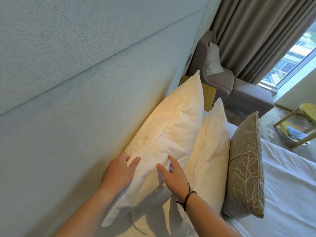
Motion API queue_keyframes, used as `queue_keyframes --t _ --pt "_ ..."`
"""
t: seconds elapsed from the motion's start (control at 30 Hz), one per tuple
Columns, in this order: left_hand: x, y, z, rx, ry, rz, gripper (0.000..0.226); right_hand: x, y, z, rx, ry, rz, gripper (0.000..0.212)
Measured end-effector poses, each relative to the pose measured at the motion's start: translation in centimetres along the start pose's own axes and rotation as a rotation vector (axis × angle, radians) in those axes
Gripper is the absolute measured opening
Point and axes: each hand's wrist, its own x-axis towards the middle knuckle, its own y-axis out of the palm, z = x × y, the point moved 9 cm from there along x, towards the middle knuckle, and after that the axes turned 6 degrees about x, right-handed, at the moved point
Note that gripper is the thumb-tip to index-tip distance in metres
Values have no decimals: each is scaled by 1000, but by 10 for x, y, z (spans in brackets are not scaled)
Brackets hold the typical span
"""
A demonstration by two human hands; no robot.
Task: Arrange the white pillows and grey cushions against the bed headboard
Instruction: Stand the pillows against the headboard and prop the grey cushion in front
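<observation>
A large white pillow (171, 127) stands on edge against the pale padded headboard (68, 82). My left hand (118, 171) lies on its headboard side, fingers wrapped over the pillow's top edge. My right hand (172, 173), a black cord on its wrist, rests on the pillow's front face with fingers spread and pressing into the fabric. A second white pillow (212, 151) leans upright against the first. A grey cushion (246, 170) with a pale branch pattern stands upright against that second pillow.
White bed sheet (290, 185) spreads to the right. Beyond the pillows are a yellow bedside table (209, 98), a grey sofa (239, 94) with a patterned cushion (212, 60), grey curtains (256, 31), a window and a yellow-green chair (304, 115).
</observation>
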Motion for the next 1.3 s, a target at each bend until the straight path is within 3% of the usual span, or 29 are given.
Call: queue_keyframes --t 0.23,0.43,0.67,0.9,1.17,1.3 --pt "-6 -35 -13 335 89 -51 22 9 -5 4 26 -27 10 82" --pt "-6 -44 -28 583 114 -53 29 25 -27 -6 158 -2 -22 80" --pt "92 37 -86 175 14 264 40 53 -55 -18 238 25 -93 85" --pt "204 83 -187 60 67 212 55 84 -82 -20 251 21 -157 84" --pt "252 111 -266 313 336 82 38 98 -70 -17 155 47 -106 86" --pt "261 79 -296 689 694 -112 9 97 -62 -11 134 54 -95 91"
